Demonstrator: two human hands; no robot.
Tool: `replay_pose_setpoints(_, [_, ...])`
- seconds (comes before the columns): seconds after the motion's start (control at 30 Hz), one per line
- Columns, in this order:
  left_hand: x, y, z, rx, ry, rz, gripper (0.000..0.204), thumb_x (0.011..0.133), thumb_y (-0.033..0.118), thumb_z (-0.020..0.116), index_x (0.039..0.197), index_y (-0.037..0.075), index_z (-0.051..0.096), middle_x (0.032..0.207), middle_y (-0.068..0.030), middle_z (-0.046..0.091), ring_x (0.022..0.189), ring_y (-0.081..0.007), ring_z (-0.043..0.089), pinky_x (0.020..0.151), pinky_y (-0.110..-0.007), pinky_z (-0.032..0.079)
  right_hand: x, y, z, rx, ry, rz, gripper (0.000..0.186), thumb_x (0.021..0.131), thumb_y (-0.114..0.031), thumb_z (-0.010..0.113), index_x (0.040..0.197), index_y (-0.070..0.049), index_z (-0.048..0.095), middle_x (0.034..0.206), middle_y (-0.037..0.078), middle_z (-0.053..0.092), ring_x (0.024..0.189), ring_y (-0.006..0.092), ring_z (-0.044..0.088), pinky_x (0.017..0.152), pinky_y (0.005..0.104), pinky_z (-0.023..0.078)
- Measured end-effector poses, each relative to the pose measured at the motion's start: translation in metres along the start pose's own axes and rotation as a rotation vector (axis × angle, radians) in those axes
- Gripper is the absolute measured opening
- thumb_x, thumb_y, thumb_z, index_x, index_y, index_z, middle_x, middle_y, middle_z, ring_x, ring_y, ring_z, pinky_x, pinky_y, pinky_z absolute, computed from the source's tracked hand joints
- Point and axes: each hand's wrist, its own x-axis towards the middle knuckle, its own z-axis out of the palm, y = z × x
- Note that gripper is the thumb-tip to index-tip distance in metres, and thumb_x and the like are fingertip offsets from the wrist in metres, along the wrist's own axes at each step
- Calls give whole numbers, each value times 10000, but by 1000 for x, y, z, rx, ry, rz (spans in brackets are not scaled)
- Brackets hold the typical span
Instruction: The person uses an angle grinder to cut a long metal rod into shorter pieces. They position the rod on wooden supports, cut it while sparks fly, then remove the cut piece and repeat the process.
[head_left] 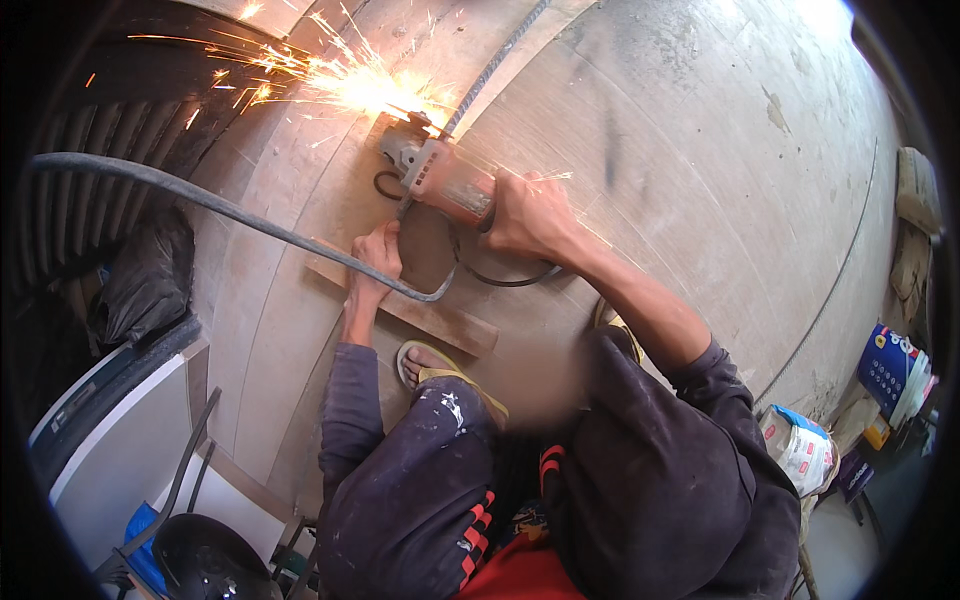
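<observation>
- Dark, paint-flecked trousers (420, 490) and a dark long-sleeved top (670, 480) filled the near edge, the person crouched low over the concrete floor (700, 150).
- One sandalled foot (435, 368) rested flat on the floor, just behind a wooden plank (440, 318).
- That plank lay slantwise on the floor, and a long bent steel rod (200, 198) ran across it from the far left.
- Left hand (378, 255) was closed round the rod where it crossed the plank, pinning it down.
- Right hand (530, 215) was wrapped tight about the body of an angle grinder (440, 175), its cable (505, 278) looping on the floor beneath.
- Sparks (340, 80) sprayed leftward from the grinder's disc near the floor's far edge, where a ribbed bar (495, 65) met it.
- Black bag (150, 275) sat at the left edge; printed sacks (800, 445) lay by the right edge.
</observation>
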Motion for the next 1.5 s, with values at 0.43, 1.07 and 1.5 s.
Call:
replay_pose_setpoints(0.43, [0, -2, 0, -13, -16, -36, 544, 1013, 440, 362, 885, -19, 624, 719, -287, 570, 733, -516, 561, 604, -531, 404, -1, 0, 1, -25, -18, 25, 428, 573, -246, 728, 804, 97, 617, 726, 291, 640, 746, 438, 659, 715, 468, 529])
replay_pose_setpoints(1.07, [0, -1, -3, -98, -6, 44, 406, 999, 343, 448, 911, -8, 629, 727, -275, 597, 723, -503, 575, 605, -510, 429, -4, 9, 3, 15, 36, -75, 455, 595, -256, 717, 881, 78, 600, 714, 295, 633, 723, 447, 655, 686, 486, 536])
replay_pose_setpoints(1.5, [-1, -15, 4, 31, -42, -42, 478, 1004, 403, 432, 831, 13, 649, 758, -248, 635, 770, -481, 602, 654, -536, 443, -14, 15, 7, 64, 76, -115, 378, 619, -173, 654, 891, 74, 567, 707, 284, 629, 701, 445, 647, 631, 501, 521])
